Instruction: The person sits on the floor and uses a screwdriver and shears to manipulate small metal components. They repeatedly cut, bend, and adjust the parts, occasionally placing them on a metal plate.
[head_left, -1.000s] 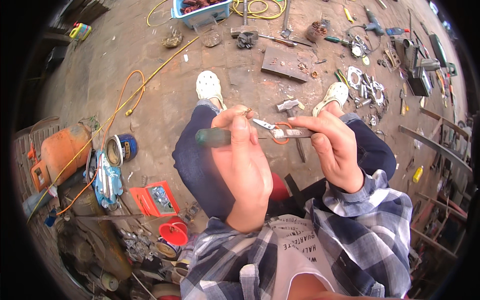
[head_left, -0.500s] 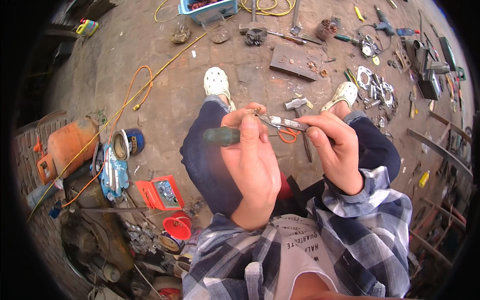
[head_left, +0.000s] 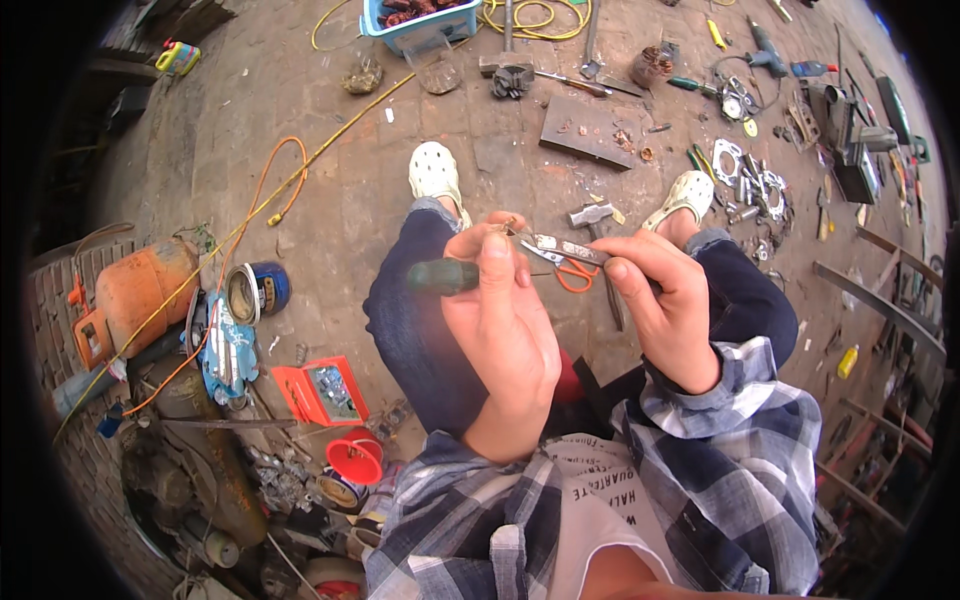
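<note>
My left hand (head_left: pixel 510 330) is closed, palm up, with a green-handled screwdriver (head_left: pixel 443 278) lying across it; its thin shaft shows past the fingers. Between thumb and fingertips it also pinches a small brownish piece (head_left: pixel 512 226), too small to name. My right hand (head_left: pixel 660 295) is closed on a narrow, flat metal tool (head_left: pixel 572 250) with whitish patches, perhaps tweezers. That tool's tip meets the small piece at my left fingertips. On the ground below lie orange-handled scissors (head_left: pixel 577 276), partly hidden by the hands, and a hammer (head_left: pixel 592 213).
A metal plate (head_left: pixel 580 128) with copper-coloured scraps lies ahead. Metal parts (head_left: pixel 745 190) and a power tool (head_left: pixel 768 55) are at the right. On the left are an orange gas cylinder (head_left: pixel 150 285), blue gloves (head_left: pixel 230 350), a red funnel (head_left: pixel 355 455) and an open red case (head_left: pixel 290 390).
The metal tool and my right hand have shifted slightly left and down. The left hand keeps its hold almost unmoved. The whole view has shifted a little.
</note>
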